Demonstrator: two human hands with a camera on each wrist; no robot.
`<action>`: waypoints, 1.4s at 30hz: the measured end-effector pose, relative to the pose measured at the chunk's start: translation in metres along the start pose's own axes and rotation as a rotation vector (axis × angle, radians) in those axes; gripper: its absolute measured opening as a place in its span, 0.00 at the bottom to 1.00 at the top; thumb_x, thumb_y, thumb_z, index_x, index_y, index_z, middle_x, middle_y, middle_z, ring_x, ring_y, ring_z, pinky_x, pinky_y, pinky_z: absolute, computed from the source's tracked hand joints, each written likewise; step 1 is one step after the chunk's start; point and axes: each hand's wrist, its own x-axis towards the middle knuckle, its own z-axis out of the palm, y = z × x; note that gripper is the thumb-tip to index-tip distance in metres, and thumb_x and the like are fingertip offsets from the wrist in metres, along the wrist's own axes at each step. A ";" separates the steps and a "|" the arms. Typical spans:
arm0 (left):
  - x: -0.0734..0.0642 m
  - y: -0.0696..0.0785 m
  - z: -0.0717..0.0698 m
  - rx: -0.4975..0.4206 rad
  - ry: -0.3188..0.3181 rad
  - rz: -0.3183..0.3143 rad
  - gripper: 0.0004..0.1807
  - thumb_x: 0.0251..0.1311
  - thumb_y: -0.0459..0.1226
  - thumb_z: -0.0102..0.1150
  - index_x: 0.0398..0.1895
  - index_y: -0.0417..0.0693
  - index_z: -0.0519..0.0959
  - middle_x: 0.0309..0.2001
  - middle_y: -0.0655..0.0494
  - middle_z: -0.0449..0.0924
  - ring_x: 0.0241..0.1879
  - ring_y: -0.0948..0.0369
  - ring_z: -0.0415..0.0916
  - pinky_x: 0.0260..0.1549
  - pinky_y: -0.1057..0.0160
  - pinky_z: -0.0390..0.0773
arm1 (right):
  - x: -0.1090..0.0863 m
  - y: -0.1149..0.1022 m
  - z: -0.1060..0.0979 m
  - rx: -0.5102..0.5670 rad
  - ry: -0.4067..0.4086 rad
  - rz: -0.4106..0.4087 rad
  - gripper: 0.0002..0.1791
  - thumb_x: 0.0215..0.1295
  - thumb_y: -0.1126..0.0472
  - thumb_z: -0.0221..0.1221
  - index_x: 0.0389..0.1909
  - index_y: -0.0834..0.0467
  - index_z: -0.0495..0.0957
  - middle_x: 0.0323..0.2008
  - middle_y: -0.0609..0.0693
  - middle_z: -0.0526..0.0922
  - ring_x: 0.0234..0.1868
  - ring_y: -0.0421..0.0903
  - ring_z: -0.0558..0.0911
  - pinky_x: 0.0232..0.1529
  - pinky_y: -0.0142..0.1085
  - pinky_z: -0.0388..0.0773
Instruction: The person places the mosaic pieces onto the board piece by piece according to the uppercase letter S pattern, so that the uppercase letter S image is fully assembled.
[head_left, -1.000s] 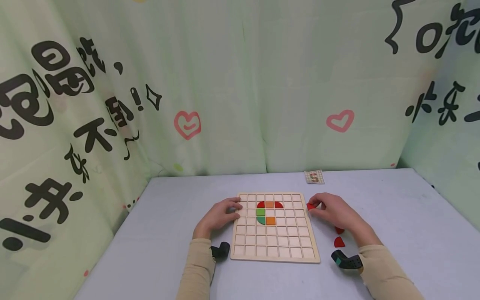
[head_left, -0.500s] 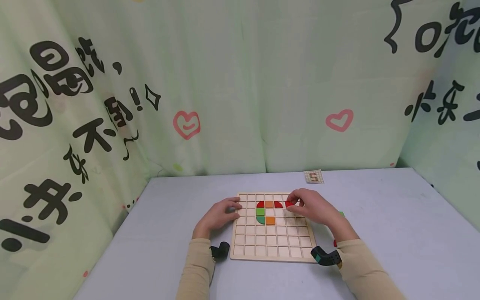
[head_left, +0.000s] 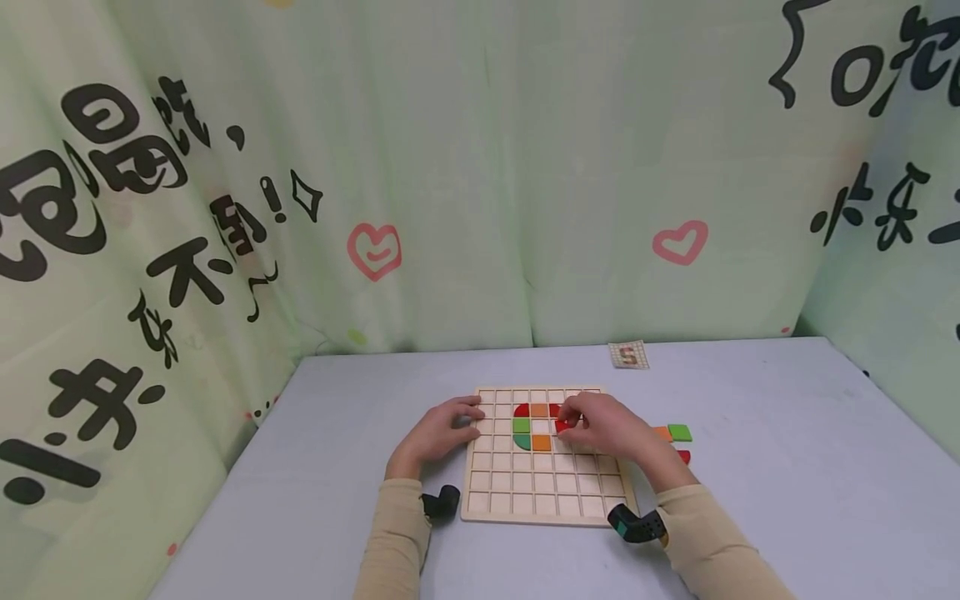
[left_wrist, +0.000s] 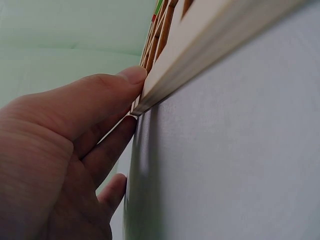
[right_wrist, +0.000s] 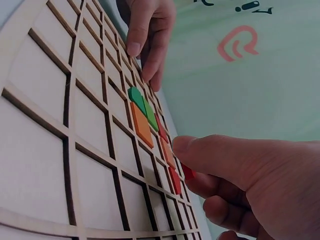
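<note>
A wooden grid board (head_left: 551,522) lies on the table, with red, orange and green pieces set in its upper middle cells. My left hand (head_left: 438,433) rests at the board's left edge, thumb and fingertips spread along the rim. Over the board, my right hand (head_left: 603,423) pinches a small red tile (head_left: 561,426) between thumb and fingers. The right wrist view shows that red tile (right_wrist: 188,172) partly hidden behind the thumb. It hovers close to the placed orange piece (right_wrist: 142,125) and the red piece (right_wrist: 174,180) with a rounded corner.
Right of the board lie a green square (head_left: 680,432), an orange piece (head_left: 663,433) and a red piece (head_left: 684,457), partly behind the right forearm. A patterned card (head_left: 628,354) sits at the table's back edge. A printed curtain (head_left: 450,167) hangs behind.
My right hand has carried the red tile leftward from beside the board to over the coloured pieces. Loose pieces on the right have come into view. The left hand stays put.
</note>
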 end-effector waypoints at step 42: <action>0.000 0.000 0.001 0.003 -0.001 0.001 0.14 0.63 0.36 0.62 0.51 0.45 0.82 0.69 0.54 0.68 0.71 0.51 0.58 0.69 0.49 0.60 | -0.003 -0.002 0.012 -0.048 -0.028 -0.021 0.06 0.58 0.62 0.68 0.34 0.55 0.80 0.28 0.42 0.75 0.33 0.42 0.72 0.38 0.36 0.76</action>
